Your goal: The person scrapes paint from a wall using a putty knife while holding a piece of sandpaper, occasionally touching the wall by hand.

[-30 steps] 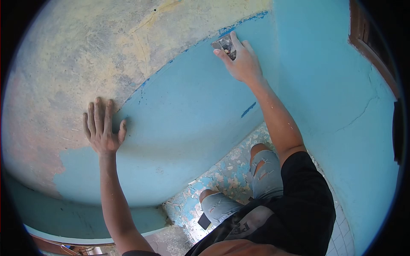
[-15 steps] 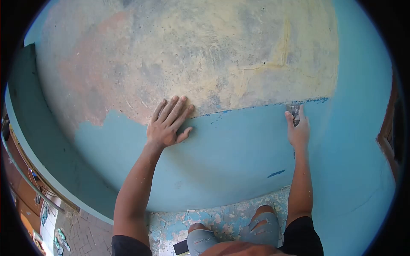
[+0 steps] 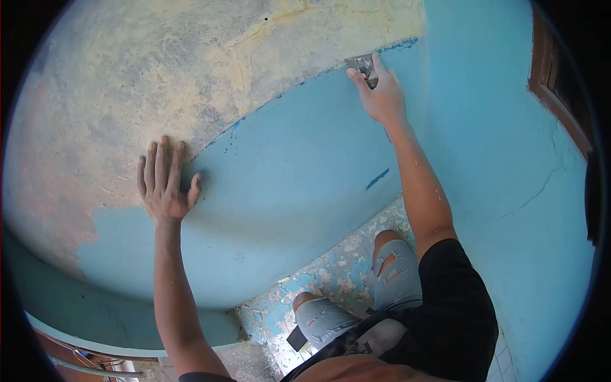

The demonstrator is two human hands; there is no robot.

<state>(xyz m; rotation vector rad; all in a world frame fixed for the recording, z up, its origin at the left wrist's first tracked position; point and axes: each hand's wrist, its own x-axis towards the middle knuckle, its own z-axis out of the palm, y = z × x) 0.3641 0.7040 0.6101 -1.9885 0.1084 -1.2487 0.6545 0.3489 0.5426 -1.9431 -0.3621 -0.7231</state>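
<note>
My left hand (image 3: 167, 184) lies flat with spread fingers on the wall, where the bare plaster (image 3: 191, 70) meets the blue paint (image 3: 280, 172). It holds nothing. Near the upper right, my right hand (image 3: 380, 89) grips a flat scraper (image 3: 364, 69), its blade against the wall at the edge between plaster and blue paint. A dark blue line of exposed paint runs along that edge between the two hands. Most of the scraper's handle is hidden by my palm.
Below are my knees in torn jeans (image 3: 331, 321) above a floor littered with paint flakes (image 3: 273, 312). A brown window frame (image 3: 554, 95) stands at the right. A curved blue ledge (image 3: 95, 318) runs at the lower left.
The view has turned and shifted right, so the wall and both hands appear further left. My right hand still grips the scraper at the paint edge; my left hand remains flat on the wall.
</note>
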